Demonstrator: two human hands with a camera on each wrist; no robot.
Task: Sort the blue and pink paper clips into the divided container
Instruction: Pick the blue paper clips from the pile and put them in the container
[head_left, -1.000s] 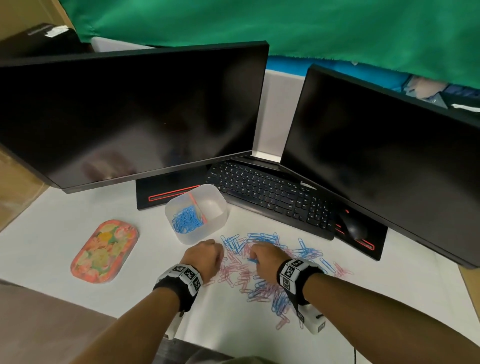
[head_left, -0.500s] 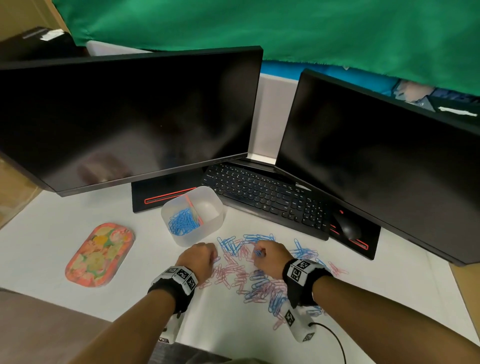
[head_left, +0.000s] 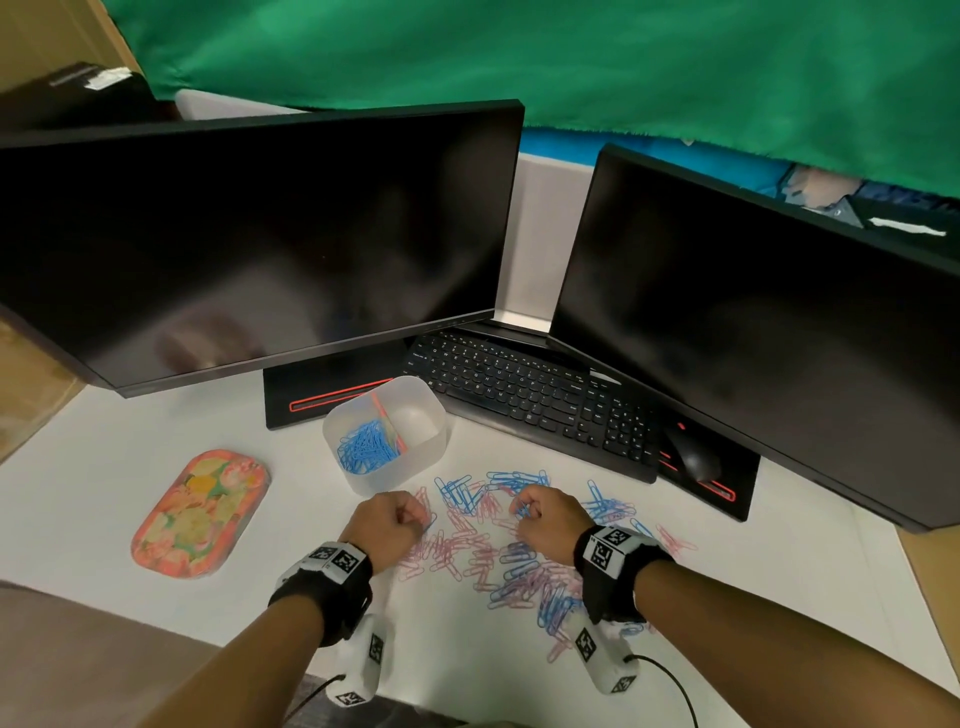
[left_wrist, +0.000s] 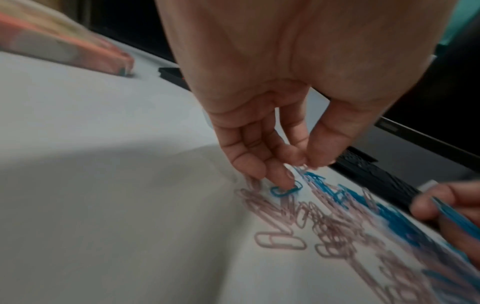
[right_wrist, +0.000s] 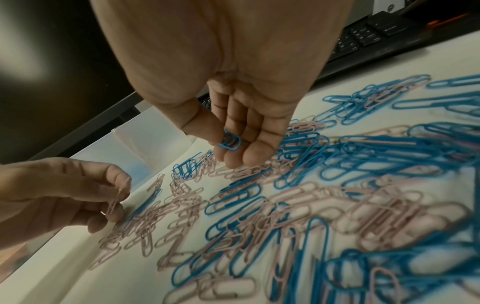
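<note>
A loose pile of blue and pink paper clips (head_left: 493, 535) lies on the white table in front of a translucent divided container (head_left: 422, 448). Its left compartment holds blue clips (head_left: 366, 448); the right one looks empty. My left hand (head_left: 413, 514) hovers at the pile's left edge, thumb and finger pinching a pink clip (right_wrist: 116, 197), while another fingertip touches a blue clip (left_wrist: 285, 189). My right hand (head_left: 522, 512) is over the pile's middle, its thumb and curled fingers holding a blue clip (right_wrist: 230, 142).
Two dark monitors (head_left: 260, 249) stand behind, with a black keyboard (head_left: 530, 395) and mouse (head_left: 693, 452) just beyond the pile. A floral oval tray (head_left: 200, 512) lies at the left. The table's near edge is close under my wrists.
Both hands stay over the pile, with only small finger movements. The head view has shifted slightly.
</note>
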